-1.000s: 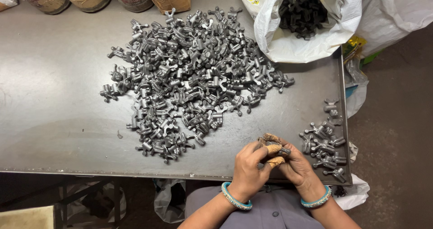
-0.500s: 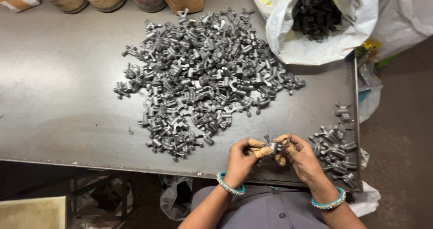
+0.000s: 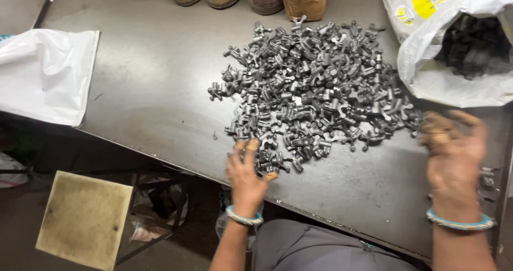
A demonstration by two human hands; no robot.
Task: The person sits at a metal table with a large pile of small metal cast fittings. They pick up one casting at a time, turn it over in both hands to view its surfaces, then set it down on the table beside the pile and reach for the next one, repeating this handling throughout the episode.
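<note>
From the head view we see our left hand (image 3: 247,170) laid palm-down with fingers spread on the near edge of the heap of grey metal parts (image 3: 312,92), which sits mid-table within easy reach of both hands. Our right hand (image 3: 454,153) hovers open above the table (image 3: 149,84) just right of the heap, blurred, and we cannot tell whether it holds anything. A white sack (image 3: 454,46) of dark pieces stands open at the far right, mouth turned toward us.
</note>
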